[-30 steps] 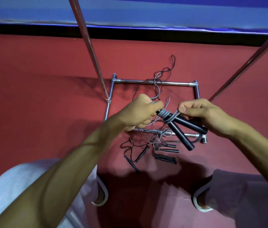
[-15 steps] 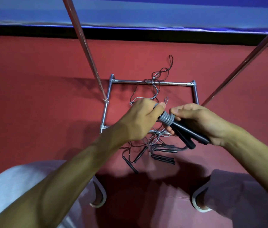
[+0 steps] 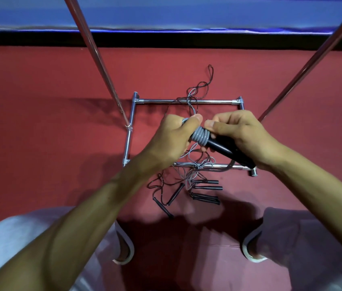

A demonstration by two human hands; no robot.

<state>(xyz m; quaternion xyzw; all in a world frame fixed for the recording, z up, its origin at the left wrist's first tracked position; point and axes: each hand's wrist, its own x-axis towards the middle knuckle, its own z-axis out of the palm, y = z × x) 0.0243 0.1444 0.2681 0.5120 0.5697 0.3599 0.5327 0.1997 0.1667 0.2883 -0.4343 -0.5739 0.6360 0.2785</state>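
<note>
My right hand (image 3: 241,137) grips a pair of black jump-rope handles (image 3: 226,149) held together. A grey cord (image 3: 201,136) is coiled tightly around their upper end. My left hand (image 3: 176,139) pinches the cord at the coil, thumb on top. More grey cord hangs down from the hands toward the floor. Below, several other black handles (image 3: 205,195) with tangled thin cords (image 3: 189,173) lie on the red floor.
A square chrome tube frame (image 3: 186,101) lies on the red floor (image 3: 40,122) beneath the hands. Two metal poles (image 3: 94,53) (image 3: 312,59) rise diagonally from it. My knees in light trousers and two shoes (image 3: 123,248) are at the bottom. A blue wall runs along the top.
The grey cord has gone from a few loose turns to a tight coil on the handles. The two handles were drawn together in my right hand, and both hands shifted slightly.
</note>
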